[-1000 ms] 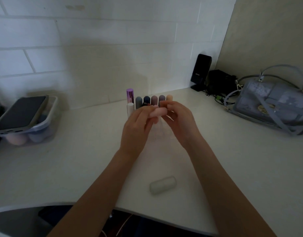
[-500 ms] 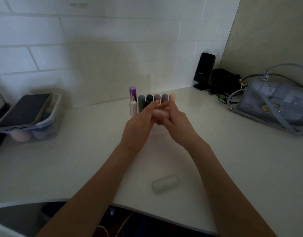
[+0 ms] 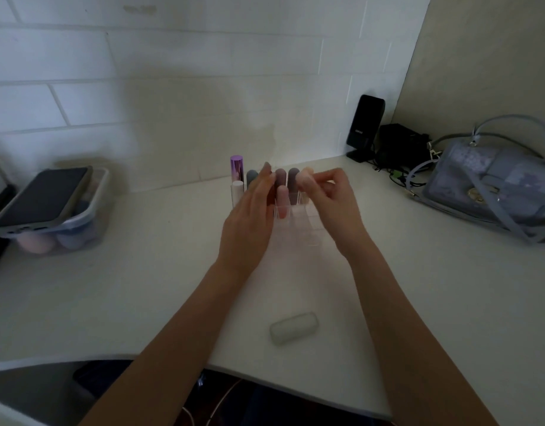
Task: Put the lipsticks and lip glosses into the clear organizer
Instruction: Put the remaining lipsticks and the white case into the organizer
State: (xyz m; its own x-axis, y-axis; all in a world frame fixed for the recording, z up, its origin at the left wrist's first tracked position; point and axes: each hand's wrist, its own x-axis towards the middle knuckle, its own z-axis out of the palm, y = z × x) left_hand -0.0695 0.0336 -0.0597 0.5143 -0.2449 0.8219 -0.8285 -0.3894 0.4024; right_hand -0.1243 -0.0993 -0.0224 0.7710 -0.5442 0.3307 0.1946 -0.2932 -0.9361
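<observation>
Pinching a pale pink tube (image 3: 303,179) between thumb and fingertips, the right hand (image 3: 335,207) hovers above the far right part of the clear organizer (image 3: 298,229), just in front of the row of tubes already standing at the back. The left hand (image 3: 252,222) holds nothing; its fingers are loosely spread and it rests against the organizer's left side, partly hiding the tubes behind it.

Another pink tube (image 3: 282,201) stands upright in a slot between the two hands, and a purple tube (image 3: 236,169) and a white one (image 3: 237,192) stand just beyond the left fingertips. One pale green tube (image 3: 293,328) lies on its side on the counter (image 3: 142,287), well back toward the person from both wrists.

The step in hand looks like seating the held tube in an empty slot. It probably goes best if the right hand turns the tube upright first, lines its bottom end over a free cell beside the standing pink tube, and lowers it straight down without brushing the neighbours. The clear walls are hard to see, so the left hand bracing the organizer should help stop it sliding. Which cell is meant cannot be told.
</observation>
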